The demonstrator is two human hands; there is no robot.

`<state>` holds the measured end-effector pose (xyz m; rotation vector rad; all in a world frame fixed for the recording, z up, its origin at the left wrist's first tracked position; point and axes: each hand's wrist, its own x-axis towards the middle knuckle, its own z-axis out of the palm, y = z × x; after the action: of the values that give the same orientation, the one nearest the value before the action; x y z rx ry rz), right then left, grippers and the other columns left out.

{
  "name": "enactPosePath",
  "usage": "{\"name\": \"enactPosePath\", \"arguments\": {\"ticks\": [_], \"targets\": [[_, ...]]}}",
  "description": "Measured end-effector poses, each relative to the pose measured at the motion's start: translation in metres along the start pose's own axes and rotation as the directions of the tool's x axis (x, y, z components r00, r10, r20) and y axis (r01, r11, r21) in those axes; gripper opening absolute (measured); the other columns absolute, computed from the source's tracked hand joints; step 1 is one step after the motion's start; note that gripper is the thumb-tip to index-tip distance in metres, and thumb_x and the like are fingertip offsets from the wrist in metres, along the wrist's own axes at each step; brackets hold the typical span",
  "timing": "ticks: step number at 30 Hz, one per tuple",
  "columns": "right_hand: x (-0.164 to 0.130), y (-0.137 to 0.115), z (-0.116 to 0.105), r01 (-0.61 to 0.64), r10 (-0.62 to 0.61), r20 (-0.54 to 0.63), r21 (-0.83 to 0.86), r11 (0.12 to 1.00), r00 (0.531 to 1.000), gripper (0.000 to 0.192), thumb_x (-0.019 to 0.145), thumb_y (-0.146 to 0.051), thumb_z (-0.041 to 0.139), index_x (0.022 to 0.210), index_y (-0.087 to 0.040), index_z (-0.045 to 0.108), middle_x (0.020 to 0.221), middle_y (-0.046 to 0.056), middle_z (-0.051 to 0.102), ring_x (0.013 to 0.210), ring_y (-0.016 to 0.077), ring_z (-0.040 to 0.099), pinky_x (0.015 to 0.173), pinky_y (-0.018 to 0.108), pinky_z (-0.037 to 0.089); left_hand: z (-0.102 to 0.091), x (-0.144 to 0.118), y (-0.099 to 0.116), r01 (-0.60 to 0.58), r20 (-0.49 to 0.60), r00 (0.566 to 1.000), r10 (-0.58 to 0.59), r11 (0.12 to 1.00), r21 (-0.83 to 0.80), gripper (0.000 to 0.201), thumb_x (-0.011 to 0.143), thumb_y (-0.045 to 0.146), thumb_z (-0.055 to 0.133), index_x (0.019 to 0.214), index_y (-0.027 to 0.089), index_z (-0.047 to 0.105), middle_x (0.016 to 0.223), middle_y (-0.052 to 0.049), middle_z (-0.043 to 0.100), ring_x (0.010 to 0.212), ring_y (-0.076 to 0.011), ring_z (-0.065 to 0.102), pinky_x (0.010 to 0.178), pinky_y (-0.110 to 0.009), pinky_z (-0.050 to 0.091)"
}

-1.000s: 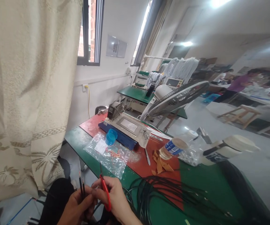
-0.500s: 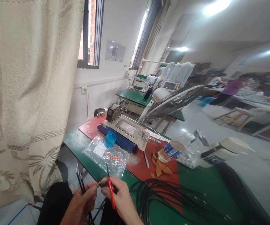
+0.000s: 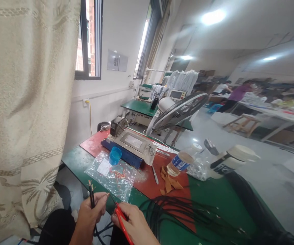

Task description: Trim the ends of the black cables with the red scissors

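You get one view only, from the camera on your head, tilted so the room leans to the right. It looks forward and down along the green counter (image 3: 80,161), which runs from the lower left toward the lower right. Your left hand (image 3: 92,211) and right hand (image 3: 134,223) sit close at the bottom edge. The curtain (image 3: 21,112) fills the left side, very near, and the workshop's far end lies at upper right.

The slim plastic-handled cutting tool (image 3: 122,223) is red and the thin stripped cables (image 3: 91,195) black. The flat workbench top (image 3: 220,200) is green with a red patch; the small round plastic cup (image 3: 114,156) is blue.
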<state>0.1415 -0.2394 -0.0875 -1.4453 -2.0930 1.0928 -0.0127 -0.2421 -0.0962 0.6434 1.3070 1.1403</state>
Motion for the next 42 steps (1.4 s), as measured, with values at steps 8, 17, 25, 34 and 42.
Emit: {"name": "enactPosePath", "arguments": {"ticks": [8,17,25,34,42], "targets": [[0.001,0.004,-0.002,-0.016,0.016,-0.019,0.001,1.0,1.0,0.032,0.077,-0.035,0.053,0.056,-0.018,0.037,0.057,-0.005,0.039,0.055,0.0083,0.036,0.05,0.02,0.022,0.006,0.002,0.007,-0.063,0.018,0.998,0.062,0.994,0.089,0.036,0.066,0.043,0.062,0.082,0.011,0.057,0.041,0.008,0.042,0.037,-0.0024,0.023,0.041,-0.02,0.012],[0.007,0.004,-0.014,-0.018,0.013,-0.048,-0.104,0.994,0.999,0.032,0.079,-0.036,0.052,0.055,-0.018,0.043,0.055,-0.005,0.04,0.052,0.0086,0.034,0.051,0.021,0.022,0.012,0.017,0.008,-0.069,0.059,0.997,0.058,0.975,0.213,0.038,0.062,0.047,0.062,0.073,0.011,0.059,0.039,0.007,0.042,0.036,-0.0032,0.024,0.039,-0.02,0.014],[0.019,0.016,-0.015,-0.068,0.056,-0.095,-0.129,0.989,0.994,0.037,0.075,-0.036,0.056,0.046,-0.017,0.044,0.047,-0.005,0.029,0.048,0.0079,0.024,0.048,0.022,0.019,0.018,0.032,0.003,-0.101,0.122,0.99,0.076,0.972,0.213,0.032,0.064,0.044,0.064,0.07,0.012,0.06,0.042,0.007,0.042,0.039,-0.0032,0.026,0.041,-0.02,0.013],[0.037,0.026,-0.002,-0.154,0.188,0.022,0.667,0.729,0.982,0.052,0.069,-0.066,0.052,0.061,-0.015,0.051,0.041,-0.006,0.041,0.031,0.0052,0.033,0.032,0.017,0.021,0.01,0.03,-0.004,0.043,0.215,0.976,-0.024,0.995,-0.085,0.042,0.057,0.041,0.072,0.086,0.012,0.06,0.051,0.006,0.046,0.042,-0.0027,0.03,0.042,-0.019,0.016],[0.039,-0.004,0.006,-0.155,0.091,0.125,0.834,0.529,0.988,0.048,0.068,-0.061,0.059,0.063,-0.013,0.054,0.04,-0.005,0.044,0.028,0.0047,0.034,0.026,0.015,0.019,-0.002,0.007,0.0,0.043,0.179,0.984,-0.021,0.992,-0.12,0.037,0.055,0.039,0.075,0.077,0.011,0.063,0.049,0.003,0.05,0.041,-0.0028,0.035,0.042,-0.018,0.019]]}}
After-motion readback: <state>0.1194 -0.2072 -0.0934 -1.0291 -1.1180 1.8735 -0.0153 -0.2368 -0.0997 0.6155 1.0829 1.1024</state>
